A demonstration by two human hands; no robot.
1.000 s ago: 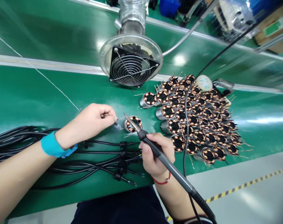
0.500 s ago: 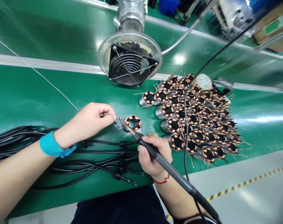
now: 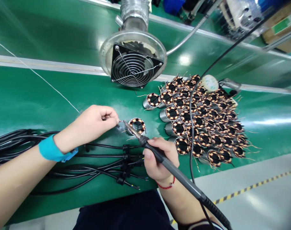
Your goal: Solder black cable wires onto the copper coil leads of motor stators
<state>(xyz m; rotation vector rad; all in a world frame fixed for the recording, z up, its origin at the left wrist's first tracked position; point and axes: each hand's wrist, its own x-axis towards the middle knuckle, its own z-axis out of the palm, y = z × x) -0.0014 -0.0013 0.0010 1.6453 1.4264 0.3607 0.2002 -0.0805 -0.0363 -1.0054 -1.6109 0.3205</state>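
So, R hand [image 3: 157, 166] grips soldering iron [image 3: 181, 176], L hand [image 3: 97, 123] pinches wire [image 3: 121, 121] nr stator [image 3: 142, 126].

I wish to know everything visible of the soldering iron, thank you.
The soldering iron has a long dark-grey handle, a black collar, a metallic-looking barrel narrowing to a slim tip, and a ribbed black sleeve behind. The right hand grips it near the front. It slants toward the upper left, its barrel overlapping the edge of a copper-wound ring. The tip is beside a thin wire at the left hand; contact is unclear.
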